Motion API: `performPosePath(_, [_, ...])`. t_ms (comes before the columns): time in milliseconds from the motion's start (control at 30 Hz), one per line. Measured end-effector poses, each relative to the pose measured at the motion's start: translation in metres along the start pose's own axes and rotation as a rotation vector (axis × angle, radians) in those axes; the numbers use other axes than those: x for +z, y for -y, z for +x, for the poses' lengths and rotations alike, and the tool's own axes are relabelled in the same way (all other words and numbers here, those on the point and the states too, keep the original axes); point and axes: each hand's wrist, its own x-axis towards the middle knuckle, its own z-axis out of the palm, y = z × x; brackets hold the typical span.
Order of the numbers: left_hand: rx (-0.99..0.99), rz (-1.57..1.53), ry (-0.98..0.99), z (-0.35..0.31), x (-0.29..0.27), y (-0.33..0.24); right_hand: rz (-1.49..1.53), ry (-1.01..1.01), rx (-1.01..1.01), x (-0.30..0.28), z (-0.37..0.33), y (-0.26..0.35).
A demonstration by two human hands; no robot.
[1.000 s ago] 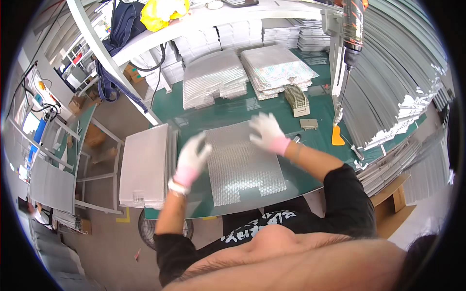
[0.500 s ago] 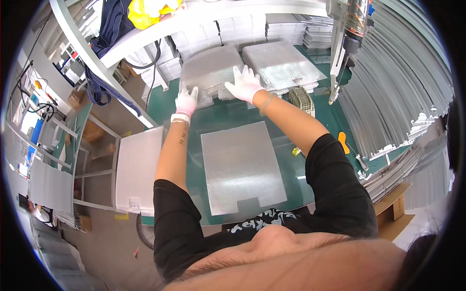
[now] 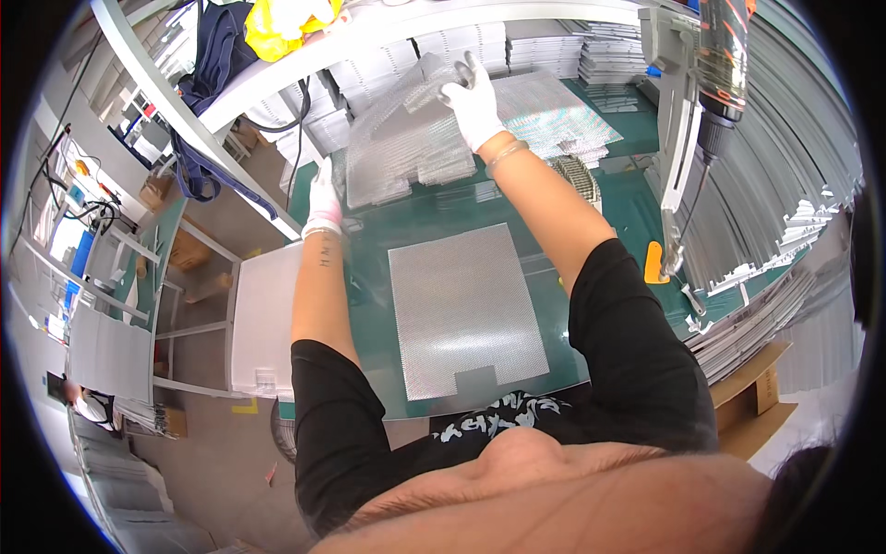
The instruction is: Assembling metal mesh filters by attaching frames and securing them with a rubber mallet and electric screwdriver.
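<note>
My left hand [image 3: 324,199], in a white glove, stands at the left side of the near-left stack of translucent mesh sheets [image 3: 378,152]. Its fingers are stretched upward, close to the sheets' edge. Higher up, my right hand [image 3: 475,103], gloved too, is at the far right of that stack, with thumb and bent fingers at the edge of a raised mesh sheet [image 3: 426,90]. How firmly they grip is hard to see. A single mesh sheet [image 3: 466,309] with a notch in its near edge lies flat before me on the green table [image 3: 367,268].
Another mesh stack [image 3: 554,115] lies to the right, beside a beige ribbed piece [image 3: 577,177]. A power screwdriver [image 3: 722,83] hangs on the right near tall stacked grey panels [image 3: 784,175]. An orange-handled tool [image 3: 654,263] lies below. A white shelf [image 3: 415,20] spans the back.
My right hand has moved up and away, and a sheet's far corner now stands raised beside it. My left hand has shifted left and slightly nearer. The screwdriver appears lower and farther right.
</note>
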Motion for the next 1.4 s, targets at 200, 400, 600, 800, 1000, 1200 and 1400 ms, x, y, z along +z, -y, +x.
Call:
performPosePath(200, [0.274, -0.095, 0.183, 0.014, -0.053, 0.004, -0.705, 0.19, 0.437, -0.01, -0.007, 0.004])
performPosePath(400, [0.265, 0.043, 0.107, -0.023, 0.034, -0.06, -1.034, 0.276, 0.036, -0.064, 0.0, 0.004])
performPosePath(600, [0.511, 0.535, -0.005, -0.094, 0.016, -0.08, -1.328, 0.468, -0.277, -0.058, -0.057, 0.038])
performPosePath(800, [0.404, 0.652, -0.111, -0.209, 0.025, -0.083, -1.298, 0.435, -0.29, -0.067, -0.15, 0.074])
performPosePath(1000, [0.262, 0.581, 0.005, -0.233, 0.02, -0.071, -1.172, 0.371, -0.163, -0.077, -0.157, 0.073])
performPosePath(1200, [0.25, -0.13, 0.075, -0.216, 0.012, -0.093, -0.707, 0.269, 0.098, -0.074, -0.127, 0.076])
performPosePath(1400, [0.394, -0.085, -0.035, -0.244, 0.004, -0.114, -0.802, 0.256, -0.099, -0.04, -0.146, 0.124])
